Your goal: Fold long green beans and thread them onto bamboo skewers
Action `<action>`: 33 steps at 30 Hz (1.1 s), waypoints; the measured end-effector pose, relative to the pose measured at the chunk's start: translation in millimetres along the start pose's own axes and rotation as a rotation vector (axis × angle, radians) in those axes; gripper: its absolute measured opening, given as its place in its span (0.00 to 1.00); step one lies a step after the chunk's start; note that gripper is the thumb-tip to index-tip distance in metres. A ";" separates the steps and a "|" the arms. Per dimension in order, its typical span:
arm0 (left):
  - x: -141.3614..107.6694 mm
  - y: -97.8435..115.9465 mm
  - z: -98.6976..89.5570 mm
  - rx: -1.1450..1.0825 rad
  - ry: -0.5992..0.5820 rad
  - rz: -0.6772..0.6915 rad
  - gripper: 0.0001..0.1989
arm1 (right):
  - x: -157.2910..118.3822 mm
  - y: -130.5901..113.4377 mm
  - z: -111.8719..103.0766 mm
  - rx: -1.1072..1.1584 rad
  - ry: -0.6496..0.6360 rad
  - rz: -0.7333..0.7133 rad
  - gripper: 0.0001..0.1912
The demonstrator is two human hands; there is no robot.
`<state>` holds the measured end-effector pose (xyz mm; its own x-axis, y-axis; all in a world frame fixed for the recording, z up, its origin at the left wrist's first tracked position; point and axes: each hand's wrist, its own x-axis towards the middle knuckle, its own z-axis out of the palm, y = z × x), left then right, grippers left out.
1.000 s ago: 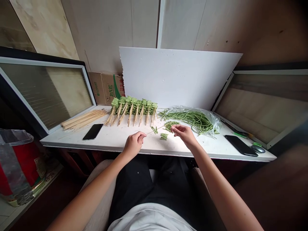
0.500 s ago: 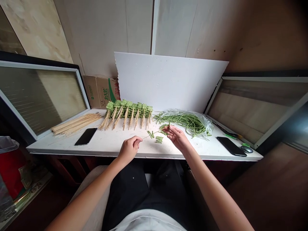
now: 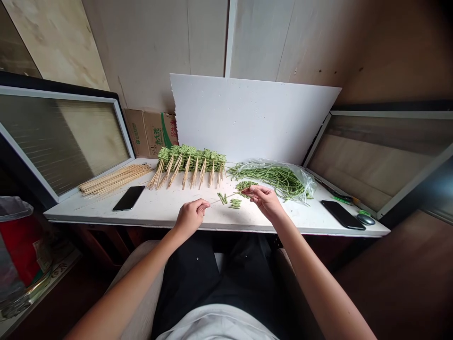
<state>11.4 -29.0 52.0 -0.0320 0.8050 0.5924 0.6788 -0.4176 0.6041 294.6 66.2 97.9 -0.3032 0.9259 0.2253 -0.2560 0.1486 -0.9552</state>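
My left hand (image 3: 190, 218) is closed around the blunt end of a bamboo skewer (image 3: 214, 202). A few short green bean pieces (image 3: 222, 198) are threaded along the skewer, which points right. At its far end my right hand (image 3: 265, 202) pinches with thumb and fingers; a bean piece seems to be at the fingertips, mostly hidden. Just below the skewer, a small row of cut bean pieces (image 3: 235, 203) lies on the white table (image 3: 152, 212). Behind the right fingertips is a pile of cut pieces (image 3: 247, 184).
Stacked bean skewers (image 3: 193, 158) stand at the back, sticks facing me. Loose bamboo skewers (image 3: 113, 180) and a phone (image 3: 129, 198) lie left. Uncut long beans (image 3: 278, 177) in a plastic bag, another phone (image 3: 342, 215) and a rounded grey object (image 3: 365, 219) are right.
My right hand has turned and its fingertips have come down to the skewer's far end; the bean piece that stood upright in them no longer shows clearly. The view has shifted slightly.
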 end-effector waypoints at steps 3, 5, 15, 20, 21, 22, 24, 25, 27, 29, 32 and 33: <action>0.1 -4.5 0.5 0.023 0.011 0.013 0.11 | -0.9 -0.2 0.6 -0.049 -0.004 -0.017 0.15; -0.2 -6.5 1.2 0.030 0.016 0.017 0.11 | -1.4 0.1 1.7 -0.062 0.001 -0.015 0.14; -1.5 -8.8 1.7 0.049 0.031 0.017 0.11 | -5.1 -0.2 7.3 -0.063 -0.010 -0.032 0.15; -2.1 -8.3 0.3 0.073 0.049 -0.007 0.11 | -5.8 3.5 11.2 -0.071 0.001 -0.043 0.16; -2.2 -7.7 0.4 0.076 0.051 -0.009 0.11 | -5.6 4.2 11.7 -0.068 0.004 -0.048 0.16; -2.5 -7.1 0.8 0.077 0.053 -0.009 0.12 | -5.5 4.6 12.0 -0.065 0.007 -0.053 0.16; -3.1 -6.0 2.0 0.072 0.057 -0.008 0.12 | -5.8 4.3 12.8 -0.061 0.014 -0.062 0.16; -3.5 -5.6 2.7 0.070 0.061 -0.007 0.12 | -6.3 3.4 13.5 -0.058 0.015 -0.064 0.16; -4.4 -4.8 4.2 0.070 0.075 -0.005 0.12 | -8.2 -0.1 15.9 -0.052 0.007 -0.061 0.16; -5.4 -4.1 5.4 0.068 0.090 0.000 0.12 | -11.3 -5.7 19.9 -0.051 -0.003 -0.063 0.15; -6.9 -3.0 6.8 0.054 0.104 0.009 0.12 | -16.9 -15.6 27.0 -0.071 -0.011 -0.089 0.15; -7.5 -2.5 7.3 0.049 0.107 0.012 0.12 | -18.4 -18.5 29.0 -0.083 -0.006 -0.103 0.15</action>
<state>15.3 -30.9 42.1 -0.0998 0.7491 0.6549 0.7148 -0.4039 0.5709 278.3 36.3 116.9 -0.2844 0.9024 0.3236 -0.2090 0.2711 -0.9396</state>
